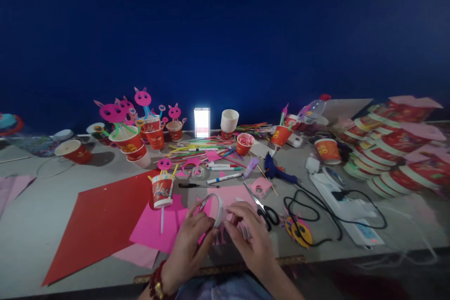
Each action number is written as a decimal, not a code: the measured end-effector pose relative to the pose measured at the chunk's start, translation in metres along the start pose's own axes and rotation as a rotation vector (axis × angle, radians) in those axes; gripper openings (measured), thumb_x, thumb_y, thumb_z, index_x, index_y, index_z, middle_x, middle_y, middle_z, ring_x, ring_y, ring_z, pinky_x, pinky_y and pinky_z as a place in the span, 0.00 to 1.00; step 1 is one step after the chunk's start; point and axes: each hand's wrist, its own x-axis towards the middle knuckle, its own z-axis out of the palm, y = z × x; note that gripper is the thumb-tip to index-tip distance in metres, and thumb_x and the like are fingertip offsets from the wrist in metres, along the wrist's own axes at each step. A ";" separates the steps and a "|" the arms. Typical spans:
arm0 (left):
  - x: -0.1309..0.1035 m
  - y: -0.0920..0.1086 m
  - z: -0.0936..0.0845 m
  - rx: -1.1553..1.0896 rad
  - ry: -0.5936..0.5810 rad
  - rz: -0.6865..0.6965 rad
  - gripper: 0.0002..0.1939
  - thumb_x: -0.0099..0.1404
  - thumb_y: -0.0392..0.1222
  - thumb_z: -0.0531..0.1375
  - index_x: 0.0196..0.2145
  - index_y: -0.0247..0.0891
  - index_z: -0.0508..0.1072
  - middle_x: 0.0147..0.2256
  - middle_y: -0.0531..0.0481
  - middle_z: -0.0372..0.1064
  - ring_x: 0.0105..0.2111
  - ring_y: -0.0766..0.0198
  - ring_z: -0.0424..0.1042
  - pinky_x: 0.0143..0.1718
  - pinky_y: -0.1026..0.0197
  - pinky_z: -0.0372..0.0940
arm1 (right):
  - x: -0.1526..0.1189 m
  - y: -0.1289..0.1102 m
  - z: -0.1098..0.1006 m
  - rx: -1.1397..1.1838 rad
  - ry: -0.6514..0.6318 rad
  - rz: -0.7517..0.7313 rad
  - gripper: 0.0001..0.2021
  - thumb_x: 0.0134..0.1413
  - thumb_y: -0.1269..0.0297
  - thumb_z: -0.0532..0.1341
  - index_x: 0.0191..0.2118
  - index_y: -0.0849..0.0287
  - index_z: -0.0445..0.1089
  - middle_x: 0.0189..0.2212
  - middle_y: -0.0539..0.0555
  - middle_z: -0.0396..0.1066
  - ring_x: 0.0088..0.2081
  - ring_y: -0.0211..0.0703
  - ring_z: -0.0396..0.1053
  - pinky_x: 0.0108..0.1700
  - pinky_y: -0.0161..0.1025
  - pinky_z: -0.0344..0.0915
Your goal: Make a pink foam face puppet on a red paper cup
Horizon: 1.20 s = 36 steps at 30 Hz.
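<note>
White tape ring (220, 211) near front edge of bench (28, 243): left hand (191, 239) pinching it; right hand (251, 236) curled, hold unclear. Best braced steady.

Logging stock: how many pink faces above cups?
5: the leftmost face, one behind it, the highest, one right of that, and one nearest the left hand. Some may be hidden.

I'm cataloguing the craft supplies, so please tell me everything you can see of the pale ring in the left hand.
The ring is whitish and hoop-shaped, with a smooth band around an open middle; it looks like a roll of tape. It is held up on edge, tilted, its lower part between the thumb and fingers of the left hand. The right hand is close beside it; whether that touches it is unclear.
</note>
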 end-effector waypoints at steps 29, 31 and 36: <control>0.008 0.003 -0.001 0.177 0.064 -0.006 0.10 0.68 0.30 0.50 0.39 0.39 0.68 0.28 0.50 0.65 0.31 0.58 0.66 0.36 0.54 0.61 | 0.011 -0.001 0.004 0.254 -0.152 0.238 0.04 0.61 0.66 0.59 0.34 0.57 0.68 0.31 0.51 0.69 0.32 0.40 0.67 0.34 0.35 0.64; 0.009 0.004 -0.001 0.173 0.073 -0.018 0.10 0.68 0.29 0.50 0.35 0.39 0.69 0.27 0.52 0.64 0.29 0.60 0.64 0.35 0.56 0.58 | 0.010 -0.001 0.006 0.266 -0.155 0.272 0.04 0.60 0.66 0.59 0.34 0.57 0.68 0.31 0.51 0.69 0.32 0.40 0.67 0.34 0.34 0.64; 0.012 0.005 -0.001 0.193 0.134 0.021 0.09 0.66 0.30 0.53 0.30 0.38 0.69 0.24 0.54 0.61 0.28 0.62 0.62 0.35 0.57 0.55 | 0.008 0.001 0.008 0.287 -0.150 0.355 0.05 0.57 0.66 0.63 0.39 0.57 0.69 0.32 0.51 0.70 0.32 0.41 0.69 0.33 0.34 0.65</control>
